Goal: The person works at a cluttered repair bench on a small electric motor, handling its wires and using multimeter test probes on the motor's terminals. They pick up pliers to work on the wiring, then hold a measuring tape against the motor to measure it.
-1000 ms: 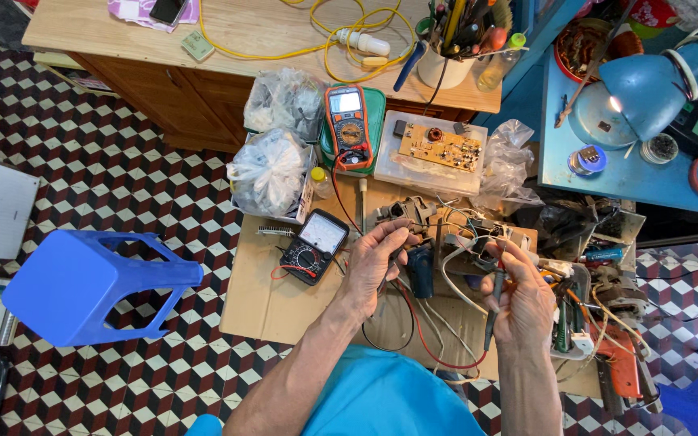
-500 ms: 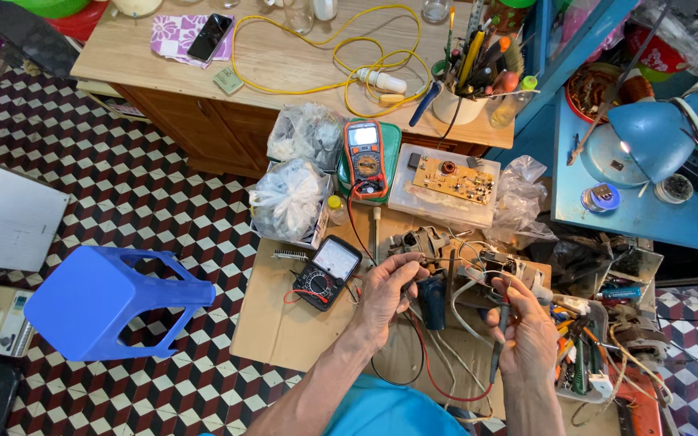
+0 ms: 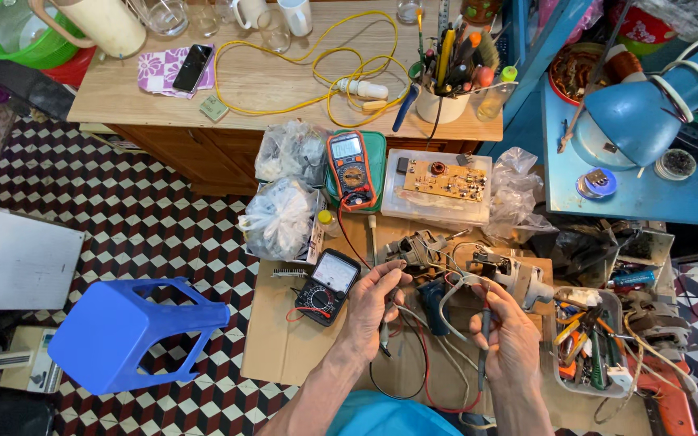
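Observation:
My left hand (image 3: pixel 375 311) pinches a thin test probe (image 3: pixel 384 329) with a black lead, just right of a black analog multimeter (image 3: pixel 326 287) lying on the cardboard sheet (image 3: pixel 280 347). My right hand (image 3: pixel 510 335) grips a second dark probe (image 3: pixel 483 333) upright, its red and black leads looping below. Between and beyond the hands lie a blue and grey device (image 3: pixel 432 305) and a tangle of wires around a grey motor-like part (image 3: pixel 515 274).
An orange digital multimeter (image 3: pixel 350 169) and a circuit board on a clear box (image 3: pixel 444 182) lie ahead. Plastic bags (image 3: pixel 281 218) sit left of them. A tool tray (image 3: pixel 590 343) is at the right, a blue stool (image 3: pixel 127 331) at the left, a blue lamp (image 3: pixel 648 105) upper right.
The view has tilted so more of the wooden table at the top shows. Both hands have drawn slightly nearer to me, still holding their probes.

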Motion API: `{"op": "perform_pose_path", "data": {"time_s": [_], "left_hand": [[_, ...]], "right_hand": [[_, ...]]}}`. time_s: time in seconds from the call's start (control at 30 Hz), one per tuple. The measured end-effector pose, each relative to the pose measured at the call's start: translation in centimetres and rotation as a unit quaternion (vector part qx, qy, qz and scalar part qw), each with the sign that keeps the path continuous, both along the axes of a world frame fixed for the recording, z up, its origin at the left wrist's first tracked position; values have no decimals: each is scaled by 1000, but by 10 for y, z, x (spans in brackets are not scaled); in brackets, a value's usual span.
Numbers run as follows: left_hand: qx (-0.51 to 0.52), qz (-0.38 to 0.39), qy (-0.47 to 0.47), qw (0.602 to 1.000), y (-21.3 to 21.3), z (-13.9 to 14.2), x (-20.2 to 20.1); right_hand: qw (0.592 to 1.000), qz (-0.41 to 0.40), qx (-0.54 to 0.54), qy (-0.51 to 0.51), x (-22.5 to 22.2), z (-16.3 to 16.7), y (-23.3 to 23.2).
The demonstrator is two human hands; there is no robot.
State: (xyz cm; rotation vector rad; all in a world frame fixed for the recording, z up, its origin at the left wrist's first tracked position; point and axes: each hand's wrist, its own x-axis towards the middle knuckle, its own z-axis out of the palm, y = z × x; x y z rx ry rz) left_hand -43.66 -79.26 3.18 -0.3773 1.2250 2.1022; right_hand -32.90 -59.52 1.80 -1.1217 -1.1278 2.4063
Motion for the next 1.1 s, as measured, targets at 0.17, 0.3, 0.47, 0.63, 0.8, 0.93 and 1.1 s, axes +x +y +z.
{"op": "perform_pose_path", "data": {"time_s": [0.17,0.3,0.47,0.63,0.8,0.93,1.1], "left_hand": [[86,14,-38,995,13,-4,-1],[109,17,-54,992,25,0,-2],[114,24,-22,993,33,6,2],[91,15,-18,996,37,7,5],[68,6,-2,998,39,8,7],[50,-3,23,998,42,9,9],[31,1,29,999,51,13,11]], "right_hand": [[1000,-1,0,3,3,-2,3],[1000,-6,12,6,6,6,6],[999,-9,33,9,6,17,13],[999,-10,40,17,7,23,19],[999,-10,42,21,11,26,19],[999,-11,48,24,15,31,19],[997,-12,80,20,30,59,22]]}}
